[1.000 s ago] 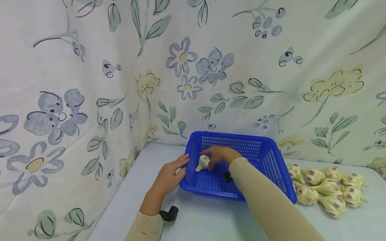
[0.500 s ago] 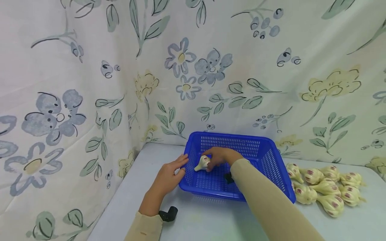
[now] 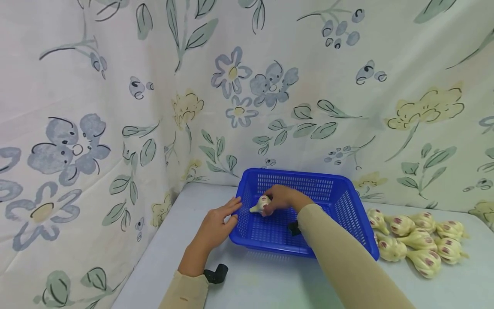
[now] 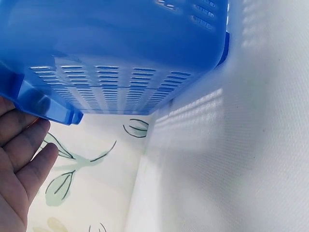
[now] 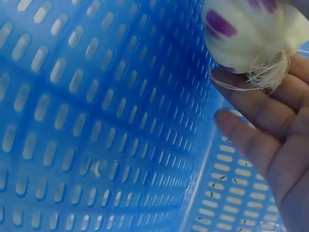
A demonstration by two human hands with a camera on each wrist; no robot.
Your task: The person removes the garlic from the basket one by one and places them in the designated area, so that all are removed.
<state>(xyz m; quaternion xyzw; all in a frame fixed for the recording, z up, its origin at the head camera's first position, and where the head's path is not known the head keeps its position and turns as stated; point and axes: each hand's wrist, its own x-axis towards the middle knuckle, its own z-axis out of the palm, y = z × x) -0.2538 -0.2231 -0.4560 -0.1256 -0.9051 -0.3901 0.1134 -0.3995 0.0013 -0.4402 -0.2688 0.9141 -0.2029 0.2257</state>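
Observation:
Inside the blue plastic basket [image 3: 278,249], near its left end, my right hand [image 3: 282,197] holds a garlic bulb [image 3: 262,205] between thumb and fingers. The bulb's stem points left. In the right wrist view the garlic bulb [image 5: 248,36] shows purple patches and a tuft of pale roots, with fingers of the right hand [image 5: 289,130] beneath it above the slotted basket floor. My left hand [image 3: 217,224] rests its extended fingers at the basket's left rim. The left wrist view shows the left hand [image 4: 21,162] with fingertips right under the rim's lip.
Several garlic bulbs [image 3: 418,240] lie in a group on the white table [image 3: 247,283], right of the basket. A floral curtain [image 3: 216,86] hangs behind and along the left side. Black wrist cameras sit at each wrist, including the left wrist camera [image 3: 217,274].
My right hand has lifted the garlic bulb slightly, and its stem has swung from pointing down-left to pointing more left. The left hand stays at the rim.

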